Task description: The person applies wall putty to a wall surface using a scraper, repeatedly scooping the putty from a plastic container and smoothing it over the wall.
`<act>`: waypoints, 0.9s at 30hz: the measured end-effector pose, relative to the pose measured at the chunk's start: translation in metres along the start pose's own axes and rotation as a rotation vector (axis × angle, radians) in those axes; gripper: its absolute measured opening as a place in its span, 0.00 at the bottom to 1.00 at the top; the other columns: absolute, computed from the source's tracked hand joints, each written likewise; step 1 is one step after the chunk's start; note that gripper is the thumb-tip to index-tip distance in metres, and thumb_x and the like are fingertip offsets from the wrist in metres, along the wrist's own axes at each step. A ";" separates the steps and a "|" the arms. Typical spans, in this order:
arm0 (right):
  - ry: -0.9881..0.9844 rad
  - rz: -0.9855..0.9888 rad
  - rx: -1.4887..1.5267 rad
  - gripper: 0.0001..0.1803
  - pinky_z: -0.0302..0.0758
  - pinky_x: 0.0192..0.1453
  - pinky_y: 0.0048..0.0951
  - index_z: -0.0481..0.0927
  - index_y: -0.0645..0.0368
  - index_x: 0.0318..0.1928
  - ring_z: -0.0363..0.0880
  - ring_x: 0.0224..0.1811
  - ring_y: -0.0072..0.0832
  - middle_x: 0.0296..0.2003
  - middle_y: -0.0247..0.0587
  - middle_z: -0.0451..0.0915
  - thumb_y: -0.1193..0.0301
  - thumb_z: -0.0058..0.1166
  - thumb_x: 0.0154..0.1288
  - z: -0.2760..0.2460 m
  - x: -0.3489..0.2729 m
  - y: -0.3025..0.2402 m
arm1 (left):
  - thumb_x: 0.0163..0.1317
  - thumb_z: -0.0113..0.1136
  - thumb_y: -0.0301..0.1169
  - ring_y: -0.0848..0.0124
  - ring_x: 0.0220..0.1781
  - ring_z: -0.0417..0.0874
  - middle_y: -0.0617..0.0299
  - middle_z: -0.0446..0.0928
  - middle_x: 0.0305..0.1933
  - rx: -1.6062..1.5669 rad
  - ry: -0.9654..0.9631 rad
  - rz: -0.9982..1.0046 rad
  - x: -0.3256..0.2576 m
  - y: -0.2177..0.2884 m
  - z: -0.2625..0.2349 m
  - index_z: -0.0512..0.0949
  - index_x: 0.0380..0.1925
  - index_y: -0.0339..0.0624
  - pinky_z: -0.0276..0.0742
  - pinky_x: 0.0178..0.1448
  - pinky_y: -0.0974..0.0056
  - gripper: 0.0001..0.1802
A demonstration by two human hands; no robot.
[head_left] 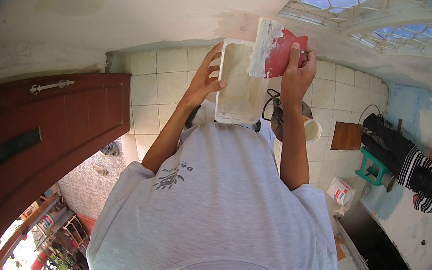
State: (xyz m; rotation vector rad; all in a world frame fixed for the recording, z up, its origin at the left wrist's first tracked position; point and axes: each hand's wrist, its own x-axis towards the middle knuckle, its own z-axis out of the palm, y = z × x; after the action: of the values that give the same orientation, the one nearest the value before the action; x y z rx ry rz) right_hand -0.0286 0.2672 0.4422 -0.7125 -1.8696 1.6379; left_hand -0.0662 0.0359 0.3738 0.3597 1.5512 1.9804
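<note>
My left hand (205, 82) grips the side of a white rectangular tub (223, 108), fingers along its outer wall and thumb at the rim. Pale residue coats the inside of the tub. In my right hand (299, 74) is a red plastic putty spreader (283, 54), pinched between thumb and fingers at its right end. White filler is smeared thickly along the spreader's left edge, which overlaps the tub's upper right rim. Whether the spreader touches the rim I cannot tell. Both hands are in front of the wall (190, 4), which has damp-looking patches.
A brown door (62, 130) stands at the left. On the tiled floor (165, 81) are a white bucket (311, 131), a bag (341, 191) and a green stool (370, 166). Another person (415, 168) in a striped top is at the right. Grilled windows (354, 13) are above.
</note>
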 end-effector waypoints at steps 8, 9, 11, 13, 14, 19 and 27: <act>0.116 -0.098 -0.059 0.13 0.68 0.35 0.23 0.75 0.65 0.45 0.68 0.31 0.15 0.29 0.30 0.76 0.65 0.53 0.78 0.002 0.024 0.001 | 0.48 0.75 0.38 0.47 0.72 0.68 0.41 0.52 0.80 -0.003 -0.063 -0.018 -0.001 -0.002 -0.005 0.51 0.81 0.54 0.75 0.68 0.48 0.60; 0.132 -0.113 -0.057 0.13 0.69 0.37 0.23 0.75 0.65 0.45 0.69 0.31 0.16 0.29 0.30 0.76 0.65 0.53 0.78 0.002 0.027 0.002 | 0.48 0.75 0.38 0.46 0.73 0.68 0.41 0.52 0.80 -0.005 -0.071 -0.021 -0.001 -0.002 -0.005 0.51 0.81 0.54 0.75 0.68 0.48 0.60; 0.144 -0.124 -0.023 0.13 0.70 0.38 0.24 0.75 0.65 0.45 0.70 0.33 0.17 0.31 0.32 0.76 0.65 0.53 0.78 0.003 0.033 0.004 | 0.48 0.75 0.38 0.46 0.73 0.68 0.41 0.51 0.80 -0.011 -0.070 -0.015 -0.001 -0.003 -0.003 0.51 0.81 0.54 0.74 0.68 0.47 0.61; 0.156 -0.136 0.013 0.13 0.71 0.39 0.25 0.75 0.65 0.45 0.70 0.34 0.18 0.32 0.33 0.77 0.65 0.53 0.78 0.003 0.038 0.006 | 0.47 0.75 0.39 0.46 0.73 0.68 0.41 0.51 0.80 -0.015 -0.069 -0.008 -0.001 -0.003 -0.001 0.51 0.81 0.53 0.74 0.68 0.47 0.61; 0.173 -0.147 0.016 0.12 0.71 0.37 0.22 0.76 0.64 0.45 0.70 0.33 0.15 0.31 0.30 0.77 0.66 0.54 0.78 0.003 0.040 0.008 | 0.47 0.75 0.40 0.46 0.73 0.68 0.41 0.52 0.80 -0.018 -0.065 -0.011 -0.002 -0.004 -0.001 0.51 0.81 0.53 0.73 0.69 0.46 0.61; 0.241 -0.143 0.098 0.13 0.74 0.44 0.25 0.74 0.65 0.48 0.74 0.38 0.20 0.38 0.38 0.78 0.65 0.53 0.79 0.001 0.042 0.000 | 0.49 0.73 0.43 0.47 0.73 0.68 0.42 0.52 0.80 -0.049 -0.087 0.033 0.000 -0.020 -0.008 0.50 0.81 0.52 0.72 0.69 0.45 0.60; 0.033 -0.063 0.381 0.13 0.76 0.53 0.25 0.73 0.64 0.55 0.79 0.45 0.21 0.47 0.39 0.81 0.74 0.57 0.75 -0.016 0.000 -0.031 | 0.61 0.62 0.43 0.48 0.75 0.66 0.43 0.55 0.78 -0.080 0.162 -0.090 0.006 -0.021 -0.007 0.48 0.81 0.50 0.69 0.73 0.45 0.51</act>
State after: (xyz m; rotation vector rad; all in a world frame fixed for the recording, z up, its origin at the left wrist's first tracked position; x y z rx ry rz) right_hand -0.0186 0.2744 0.4743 -0.5086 -1.4785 1.8557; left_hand -0.0686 0.0366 0.3509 0.0966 1.5522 2.0356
